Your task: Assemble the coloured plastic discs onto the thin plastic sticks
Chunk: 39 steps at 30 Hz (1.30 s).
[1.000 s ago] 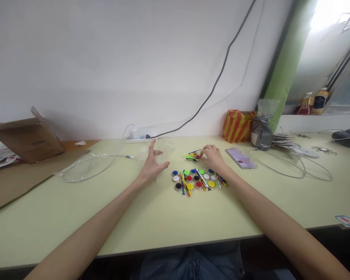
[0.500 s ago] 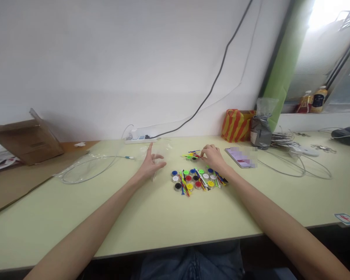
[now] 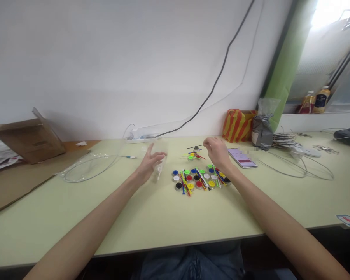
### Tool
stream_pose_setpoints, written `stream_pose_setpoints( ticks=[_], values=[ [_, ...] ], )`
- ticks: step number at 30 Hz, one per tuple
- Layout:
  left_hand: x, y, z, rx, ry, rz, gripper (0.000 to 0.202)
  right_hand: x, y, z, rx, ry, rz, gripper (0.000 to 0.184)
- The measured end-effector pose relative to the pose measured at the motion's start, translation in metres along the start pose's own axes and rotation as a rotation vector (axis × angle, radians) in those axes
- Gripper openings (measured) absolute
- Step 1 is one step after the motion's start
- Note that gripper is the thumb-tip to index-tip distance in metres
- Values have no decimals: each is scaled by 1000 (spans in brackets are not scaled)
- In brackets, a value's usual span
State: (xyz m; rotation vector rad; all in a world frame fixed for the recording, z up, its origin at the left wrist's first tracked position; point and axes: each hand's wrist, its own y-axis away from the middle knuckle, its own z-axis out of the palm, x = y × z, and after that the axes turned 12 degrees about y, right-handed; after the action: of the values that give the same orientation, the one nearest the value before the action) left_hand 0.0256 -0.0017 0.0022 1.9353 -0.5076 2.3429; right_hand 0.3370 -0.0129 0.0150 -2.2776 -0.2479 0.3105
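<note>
L hand [image 3: 148,165] is open, fingers bent, right by a clear plastic bag [image 3: 159,170]; can't tell if it grips. Next, colored round caps [image 3: 196,179] w/ thin sticks lie in a heap on the table [image 3: 76,217]. Past a small stick pile [image 3: 194,156], R hand [image 3: 217,151] pinches a thin dark stick [image 3: 195,147], near a phone [image 3: 242,158].

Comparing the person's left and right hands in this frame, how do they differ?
The bare left hand is half open, fingers spread by a clear plastic bag, while the bare right hand pinches a thin dark stick. The left hand is left of the coloured round caps; the right hand is beyond them. Both reach out over the pale green table.
</note>
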Motion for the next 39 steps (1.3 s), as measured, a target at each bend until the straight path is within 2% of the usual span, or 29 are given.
stream_pose_setpoints(
  ticks=[6,10,14,19,22,25,27,29,32,33,35,37,39],
  values=[
    [-2,3,-1,-121,-122,-31,109,-17,4,-5,166,-343,62,9],
    [-2,6,2,-186,-212,-48,112,-35,10,-14,220,-437,39,9],
    [-1,7,4,-250,-319,-4,112,-52,14,-23,229,-403,-67,11],
    [4,12,12,-355,-520,179,110,-73,19,-22,252,-251,-196,22],
    [6,16,19,-366,-564,247,110,-85,23,-17,242,-257,-231,23],
    [5,18,23,-361,-555,221,110,-89,25,-13,157,-362,-304,20],
    [4,18,24,-361,-546,208,107,-85,24,-11,100,-429,-323,29],
    [2,17,22,-348,-550,214,105,-73,21,-9,98,-446,-265,38],
    [0,14,18,-316,-559,216,104,-49,15,-3,98,-342,-78,40],
    [-1,13,16,-310,-556,210,104,-40,13,0,51,-265,-26,38],
    [-2,11,13,-294,-545,196,104,-26,11,9,-126,-63,24,31],
    [-3,10,10,-280,-540,172,103,-17,10,17,-317,122,34,26],
    [-4,9,8,-276,-536,141,103,-13,10,23,-454,233,27,25]
  ],
)
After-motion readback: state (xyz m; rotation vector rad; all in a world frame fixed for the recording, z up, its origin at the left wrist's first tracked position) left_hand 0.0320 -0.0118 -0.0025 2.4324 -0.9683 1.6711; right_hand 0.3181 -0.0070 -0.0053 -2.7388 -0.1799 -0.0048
